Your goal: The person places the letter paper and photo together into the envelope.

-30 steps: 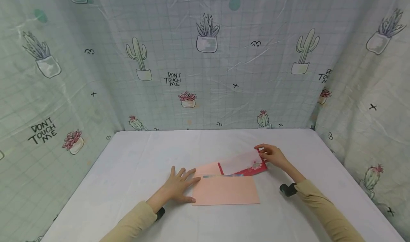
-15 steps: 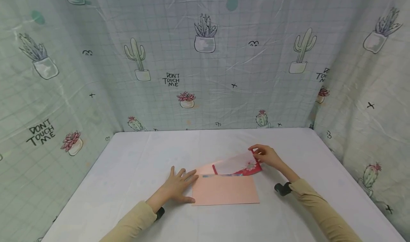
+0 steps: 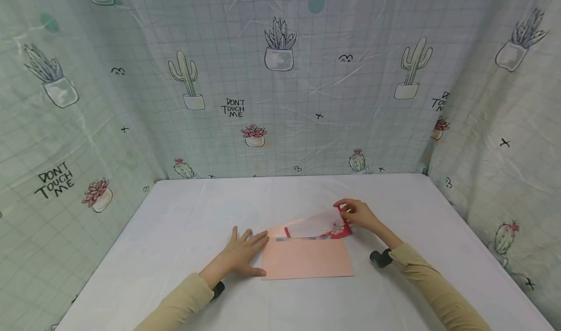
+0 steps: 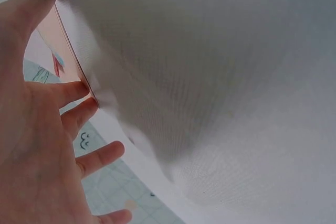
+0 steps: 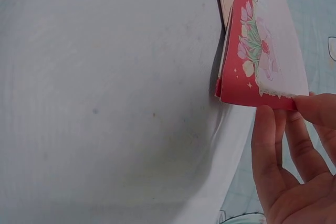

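A peach envelope (image 3: pixel 307 259) lies on the table with its flap (image 3: pixel 277 231) spread out at the back. A red-bordered floral card (image 3: pixel 316 222) is partly inside its mouth; the card's lower part is hidden. My right hand (image 3: pixel 360 214) pinches the card's right end between thumb and fingers. In the right wrist view the card (image 5: pixel 265 45) shows pink flowers on red around a pale panel. With fingers spread, my left hand (image 3: pixel 243 253) touches the envelope's left edge. Its thumb and fingertips meet that edge in the left wrist view.
A white cloth covers the table (image 3: pixel 197 209). Cactus-printed curtains (image 3: pixel 302 92) hang behind it and along both sides. Dark wrist devices (image 3: pixel 380 258) sit beneath the forearms.
My right hand has moved left with the card, which now sits further left and deeper in the envelope. My left hand keeps its place at the envelope's edge.
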`<state>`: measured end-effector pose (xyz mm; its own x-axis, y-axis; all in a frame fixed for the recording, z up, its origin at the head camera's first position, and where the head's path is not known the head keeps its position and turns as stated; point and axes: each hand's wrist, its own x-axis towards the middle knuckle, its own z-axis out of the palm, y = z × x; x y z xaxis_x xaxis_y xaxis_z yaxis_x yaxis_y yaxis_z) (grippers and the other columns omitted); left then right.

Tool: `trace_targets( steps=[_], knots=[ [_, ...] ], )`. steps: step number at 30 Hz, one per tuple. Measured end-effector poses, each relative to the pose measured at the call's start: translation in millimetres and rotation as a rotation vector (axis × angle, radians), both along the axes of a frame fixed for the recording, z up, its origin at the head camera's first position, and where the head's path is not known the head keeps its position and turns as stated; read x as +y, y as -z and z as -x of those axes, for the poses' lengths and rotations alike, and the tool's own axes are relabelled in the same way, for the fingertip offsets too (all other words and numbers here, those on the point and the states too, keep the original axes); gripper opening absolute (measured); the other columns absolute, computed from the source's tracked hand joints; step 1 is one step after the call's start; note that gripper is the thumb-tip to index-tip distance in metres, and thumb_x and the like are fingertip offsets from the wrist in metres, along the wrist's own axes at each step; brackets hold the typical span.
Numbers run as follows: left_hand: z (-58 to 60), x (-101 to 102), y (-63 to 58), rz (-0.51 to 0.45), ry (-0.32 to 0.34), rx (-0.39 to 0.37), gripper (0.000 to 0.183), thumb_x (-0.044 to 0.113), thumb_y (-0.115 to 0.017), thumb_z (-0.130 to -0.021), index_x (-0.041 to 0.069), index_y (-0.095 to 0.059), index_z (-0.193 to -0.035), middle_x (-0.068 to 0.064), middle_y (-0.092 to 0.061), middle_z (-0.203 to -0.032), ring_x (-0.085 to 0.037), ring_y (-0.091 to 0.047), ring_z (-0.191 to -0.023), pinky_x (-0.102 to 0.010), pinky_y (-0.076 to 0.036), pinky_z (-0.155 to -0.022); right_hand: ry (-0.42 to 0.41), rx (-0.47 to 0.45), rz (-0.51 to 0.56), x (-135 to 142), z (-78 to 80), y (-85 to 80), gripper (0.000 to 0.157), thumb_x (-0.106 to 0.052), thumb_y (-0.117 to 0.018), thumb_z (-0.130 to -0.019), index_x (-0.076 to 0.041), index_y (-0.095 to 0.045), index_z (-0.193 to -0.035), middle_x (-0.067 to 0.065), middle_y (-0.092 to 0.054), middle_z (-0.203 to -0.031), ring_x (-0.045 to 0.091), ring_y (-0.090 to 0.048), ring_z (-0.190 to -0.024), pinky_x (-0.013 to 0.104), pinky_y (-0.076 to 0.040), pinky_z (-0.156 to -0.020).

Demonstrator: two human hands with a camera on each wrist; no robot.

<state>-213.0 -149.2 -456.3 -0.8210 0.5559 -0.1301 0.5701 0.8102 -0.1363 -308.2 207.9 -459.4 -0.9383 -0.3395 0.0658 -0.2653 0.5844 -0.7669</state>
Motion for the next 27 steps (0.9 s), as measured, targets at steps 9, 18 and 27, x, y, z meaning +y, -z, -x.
trace_targets(
  steps=[9,18,27],
  knots=[
    [0.3,1.6,-0.8,0.005,-0.008,-0.008,0.088,0.069,-0.053,-0.07,0.013,-0.035,-0.136,0.0,-0.033,-0.143,-0.034,-0.037,-0.124,-0.067,-0.02,-0.096,0.003,-0.016,-0.005,-5.2,0.3,1.3,0.025,-0.004,-0.055,-0.085,-0.002,-0.058,-0.11,0.015,-0.061,-0.085,0.016,-0.053,-0.065,0.028,-0.052,-0.056],
    [1.0,1.5,-1.7,0.013,-0.004,0.0,0.088,0.069,-0.052,-0.07,0.014,-0.035,-0.137,0.001,-0.032,-0.144,-0.034,-0.037,-0.124,-0.067,-0.021,-0.096,-0.025,-0.004,0.012,-9.5,0.6,6.8,0.025,-0.005,-0.056,-0.084,-0.002,-0.058,-0.109,0.014,-0.062,-0.083,0.014,-0.054,-0.062,0.025,-0.051,-0.052],
    [1.2,-0.7,1.5,-0.019,0.013,-0.003,0.088,0.069,-0.053,-0.07,0.013,-0.035,-0.136,-0.001,-0.033,-0.143,-0.035,-0.038,-0.122,-0.068,-0.021,-0.094,-0.042,0.002,0.008,-17.9,-3.2,7.8,0.025,-0.004,-0.055,-0.084,-0.003,-0.059,-0.109,0.014,-0.062,-0.084,0.014,-0.054,-0.062,0.025,-0.051,-0.053]
  ],
)
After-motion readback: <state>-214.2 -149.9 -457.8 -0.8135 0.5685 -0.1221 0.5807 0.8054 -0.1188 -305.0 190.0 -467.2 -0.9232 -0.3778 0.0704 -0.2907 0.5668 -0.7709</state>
